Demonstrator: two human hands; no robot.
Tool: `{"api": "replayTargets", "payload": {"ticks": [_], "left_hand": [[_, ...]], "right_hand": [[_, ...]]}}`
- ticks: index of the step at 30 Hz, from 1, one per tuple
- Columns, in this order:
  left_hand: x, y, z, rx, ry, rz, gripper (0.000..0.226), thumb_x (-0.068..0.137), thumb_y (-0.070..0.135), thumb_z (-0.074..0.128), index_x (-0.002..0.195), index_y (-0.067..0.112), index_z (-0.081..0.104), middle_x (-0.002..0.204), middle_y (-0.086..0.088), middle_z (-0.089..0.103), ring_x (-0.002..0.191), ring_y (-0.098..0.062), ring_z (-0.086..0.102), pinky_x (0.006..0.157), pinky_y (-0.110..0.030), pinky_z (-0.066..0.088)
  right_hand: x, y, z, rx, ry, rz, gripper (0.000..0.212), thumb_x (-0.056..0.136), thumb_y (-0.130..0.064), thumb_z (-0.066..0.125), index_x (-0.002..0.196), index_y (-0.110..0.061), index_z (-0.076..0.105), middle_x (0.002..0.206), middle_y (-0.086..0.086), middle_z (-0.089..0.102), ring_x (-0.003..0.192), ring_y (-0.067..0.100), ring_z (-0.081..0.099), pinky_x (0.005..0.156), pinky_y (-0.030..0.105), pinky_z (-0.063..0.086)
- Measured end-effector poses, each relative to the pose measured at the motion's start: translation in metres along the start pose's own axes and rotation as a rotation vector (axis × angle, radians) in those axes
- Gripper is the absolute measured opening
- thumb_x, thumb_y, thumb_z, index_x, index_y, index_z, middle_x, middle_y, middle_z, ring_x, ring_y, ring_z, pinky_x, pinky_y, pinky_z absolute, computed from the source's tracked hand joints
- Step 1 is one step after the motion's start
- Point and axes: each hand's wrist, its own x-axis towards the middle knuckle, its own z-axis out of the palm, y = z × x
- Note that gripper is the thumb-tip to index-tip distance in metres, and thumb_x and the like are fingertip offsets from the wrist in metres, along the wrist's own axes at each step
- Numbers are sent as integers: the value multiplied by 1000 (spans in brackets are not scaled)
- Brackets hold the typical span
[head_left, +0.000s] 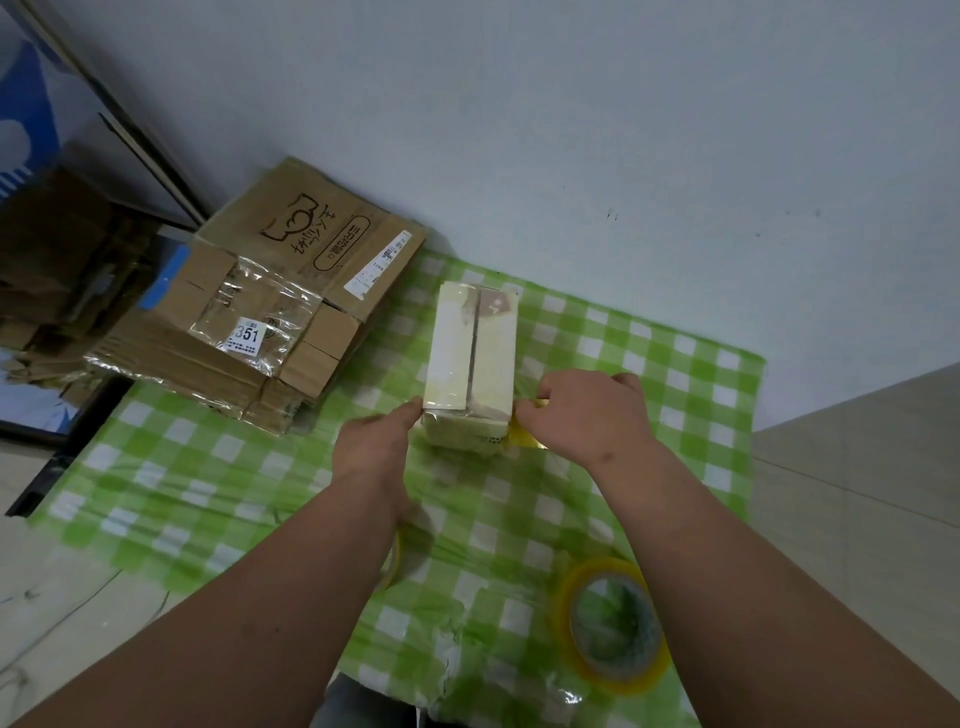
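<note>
Sealing a small carton, step in hand: laying tape over the near end.

- Item: pale box (470, 353), middle of the frame, lying on the green checked cloth (208, 467), with a glossy strip along its top seam.
- Left hand (376, 441): at the box's near left corner, one fingertip touching the edge. Whether it pinches or only steadies, I cannot tell.
- Right hand (587, 415): just right of the near right corner, fingers curled around yellow tape (524, 439) that sits against the box side.
- Spare tape roll (613, 623): lower right of the frame, flat on the cloth, well apart from the box.
- Flattened cartons (291, 291): upper left, stacked at the cloth's edge.

Next move, as I judge it: draw the tape taut across the near face, then press it down flat. The left hand needs to brace the box so it does not slide.
</note>
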Motion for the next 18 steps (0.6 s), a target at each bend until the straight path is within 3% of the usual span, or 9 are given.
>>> {"api": "replayTargets", "payload": {"ticks": [1,3,5,9,12,14,18], "left_hand": [[2,0,0,-10,-15,75,42,80,33,79,115,23,59,112,-5,58,104,-27,55,91,-42,49],[4,1,0,44,-49,269,18,88,16,71,99,28,65,98,3,63,93,-19,60,80,-29,51],[3,7,-1,187,-68,449,21,91,8,64,83,27,68,81,10,67,77,-10,62,61,-17,45],[0,11,-2,410,-38,566,25,95,13,48,88,26,67,73,6,64,50,-9,48,47,-23,38],[-4,10,3,463,-47,594,28,96,42,51,76,23,54,71,5,56,58,-10,49,51,-26,33],[-4,11,7,520,-64,607,35,88,57,59,84,23,52,81,8,57,73,-8,55,55,-26,37],[3,11,15,586,-38,600,51,79,56,73,101,17,48,90,6,56,77,-9,55,60,-30,40]], "right_hand": [[0,-1,1,12,3,3,34,86,-52,39,77,-27,60,63,-10,56,63,6,47,94,41,26],[-2,-3,3,42,12,5,33,87,-52,41,81,-28,62,61,-10,56,62,5,48,93,40,25],[-3,-5,4,53,33,2,33,88,-51,41,76,-27,60,59,-9,56,61,7,50,94,40,26],[-6,-11,6,50,66,-22,35,90,-48,39,66,-26,53,61,-8,56,59,9,50,97,42,28],[-10,-18,8,31,106,-50,39,93,-41,35,60,-24,47,65,-7,55,62,14,52,101,44,29],[-12,-21,8,26,103,-57,42,94,-41,27,61,-24,48,67,-6,55,67,18,55,102,47,29],[-14,-23,8,53,61,-22,70,87,-65,3,68,-25,57,69,-7,57,75,20,59,100,47,28]]}}
